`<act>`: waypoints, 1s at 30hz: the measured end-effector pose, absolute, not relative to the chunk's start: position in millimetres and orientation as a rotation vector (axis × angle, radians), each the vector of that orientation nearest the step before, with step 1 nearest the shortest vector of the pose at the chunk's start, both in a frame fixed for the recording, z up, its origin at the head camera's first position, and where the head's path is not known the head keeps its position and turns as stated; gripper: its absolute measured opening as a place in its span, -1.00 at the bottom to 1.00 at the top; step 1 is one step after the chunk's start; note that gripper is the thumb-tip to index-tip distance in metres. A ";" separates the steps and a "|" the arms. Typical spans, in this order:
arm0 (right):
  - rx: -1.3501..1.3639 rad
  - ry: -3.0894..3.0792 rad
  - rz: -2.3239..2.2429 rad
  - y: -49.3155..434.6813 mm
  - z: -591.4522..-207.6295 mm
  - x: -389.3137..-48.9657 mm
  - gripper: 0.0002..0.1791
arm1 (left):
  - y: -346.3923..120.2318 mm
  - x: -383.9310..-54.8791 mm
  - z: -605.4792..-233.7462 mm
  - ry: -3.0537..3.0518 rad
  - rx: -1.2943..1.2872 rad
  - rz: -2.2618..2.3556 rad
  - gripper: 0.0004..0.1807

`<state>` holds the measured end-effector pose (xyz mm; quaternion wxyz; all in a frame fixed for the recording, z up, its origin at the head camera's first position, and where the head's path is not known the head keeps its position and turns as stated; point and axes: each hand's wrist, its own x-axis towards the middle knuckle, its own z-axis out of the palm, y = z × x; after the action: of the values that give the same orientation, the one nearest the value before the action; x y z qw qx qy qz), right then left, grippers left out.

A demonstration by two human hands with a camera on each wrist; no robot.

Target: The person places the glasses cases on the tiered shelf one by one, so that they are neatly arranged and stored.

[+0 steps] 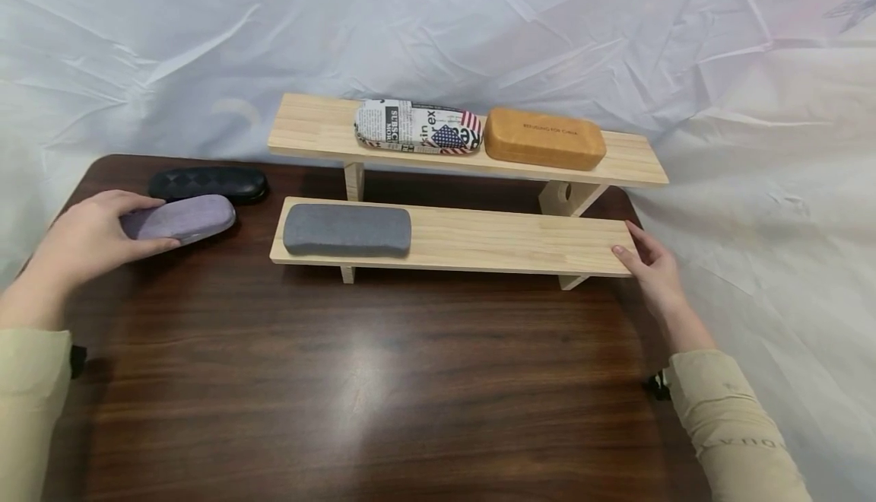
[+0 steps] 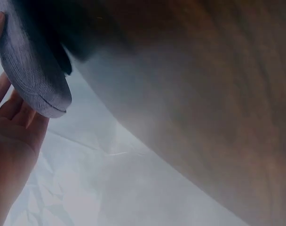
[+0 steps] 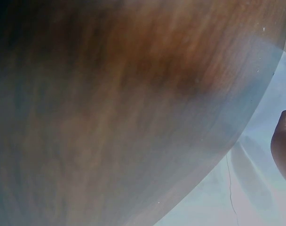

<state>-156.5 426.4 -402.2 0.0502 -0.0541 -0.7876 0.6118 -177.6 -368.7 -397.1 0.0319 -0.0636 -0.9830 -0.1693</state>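
My left hand (image 1: 89,239) grips a lavender glasses case (image 1: 185,218) at the left of the table, thumb on its near side and fingers on its far side. In the left wrist view the lavender case (image 2: 35,66) shows its rounded end and a seam. Just behind it lies a black glasses case (image 1: 208,184) with a diamond pattern. My right hand (image 1: 657,274) holds the right end of the lower shelf of a wooden two-tier rack (image 1: 506,242), thumb on top. A grey glasses case (image 1: 347,230) rests on the left of that shelf.
On the upper shelf (image 1: 311,125) sit a newsprint-patterned glasses case (image 1: 419,128) and an orange-brown one (image 1: 545,139), side by side. The rack stands toward the back of a dark wooden table (image 1: 411,380). A white sheet (image 1: 438,23) hangs behind and around the table.
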 end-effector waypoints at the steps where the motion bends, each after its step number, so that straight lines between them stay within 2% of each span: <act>1: -0.161 -2.395 1.865 426.4 -402.3 -156.3 -0.22 | -367.4 -176.5 -395.3 -3.014 -0.197 -0.516 -0.21; 13: -0.177 -2.411 1.854 429.2 -403.2 -156.4 -0.21 | -344.5 -158.9 -361.1 -2.857 -0.289 -0.581 -0.27; 30: -0.153 -2.419 1.839 430.6 -404.6 -159.0 -0.21 | -266.5 -133.1 -313.9 -2.676 -0.436 -0.531 -0.25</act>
<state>-159.0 430.6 -404.6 0.0496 -0.0501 -0.7940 0.6038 -133.1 -266.5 -313.9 0.1882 -0.1549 -0.9513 -0.1886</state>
